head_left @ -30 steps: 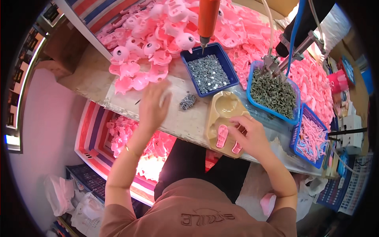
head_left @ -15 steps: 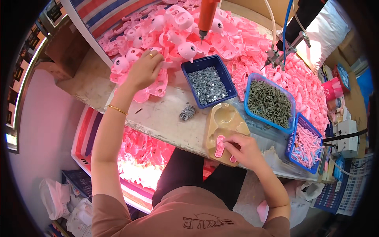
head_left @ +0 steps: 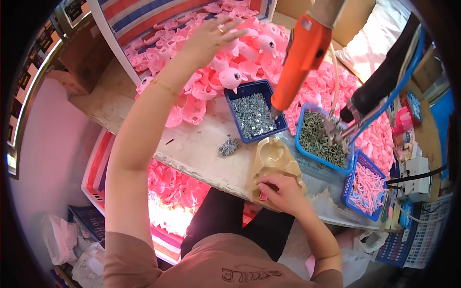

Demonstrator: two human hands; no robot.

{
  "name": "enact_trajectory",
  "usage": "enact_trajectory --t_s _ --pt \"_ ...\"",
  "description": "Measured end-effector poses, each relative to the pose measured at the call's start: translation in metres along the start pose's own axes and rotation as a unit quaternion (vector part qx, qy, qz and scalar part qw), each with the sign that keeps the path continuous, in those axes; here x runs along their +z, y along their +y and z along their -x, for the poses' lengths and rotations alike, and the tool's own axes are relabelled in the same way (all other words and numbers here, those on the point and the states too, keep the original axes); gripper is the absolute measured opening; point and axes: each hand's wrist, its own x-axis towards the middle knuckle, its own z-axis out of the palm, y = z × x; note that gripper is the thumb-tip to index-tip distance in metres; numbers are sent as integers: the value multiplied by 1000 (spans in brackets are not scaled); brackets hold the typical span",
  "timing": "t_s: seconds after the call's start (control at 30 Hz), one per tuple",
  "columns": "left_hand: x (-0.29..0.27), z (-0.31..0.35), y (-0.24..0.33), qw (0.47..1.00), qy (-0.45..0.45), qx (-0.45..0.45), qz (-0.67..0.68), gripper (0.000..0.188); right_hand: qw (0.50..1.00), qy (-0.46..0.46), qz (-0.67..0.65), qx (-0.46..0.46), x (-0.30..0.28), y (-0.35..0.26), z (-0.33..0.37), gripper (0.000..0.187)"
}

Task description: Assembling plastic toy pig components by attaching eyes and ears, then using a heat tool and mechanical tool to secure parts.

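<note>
My left hand [head_left: 209,43] reaches far over the heap of pink plastic toy shells [head_left: 199,89], its fingers stretched out. Several of the shells have a painted eye. My right hand [head_left: 283,193] rests on a tan moulded holder [head_left: 273,152] at the table's front edge, thumb and fingers drawn together. Under the thumb shows the end of a small pink plastic part [head_left: 263,196]; the hand hides the rest. An orange power screwdriver [head_left: 301,60] hangs with its tip over a dark blue bin of small silvery screws [head_left: 252,115].
A small clump of screws [head_left: 228,147] lies on the table. Farther right stand a light-blue tub of grey-green metal pieces [head_left: 319,139] and a blue basket of pink and blue strips [head_left: 367,185]. A black arm with hoses [head_left: 379,86] hangs above the tub.
My left hand has left the near shells, moved farther away and stretched its fingers. The screwdriver now hangs lower and farther right. My right hand has shifted over the pink part, hiding more of it.
</note>
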Motion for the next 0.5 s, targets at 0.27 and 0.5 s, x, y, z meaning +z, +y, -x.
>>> enact_trajectory --t_s 0.27,0.5 --pt "-51 12 -13 997 -78 -19 -5 42 999 28 -39 25 -8 -2 12 17" --pt "-178 63 84 982 -74 -106 138 51 987 97 -103 73 -20 -3 18 15"
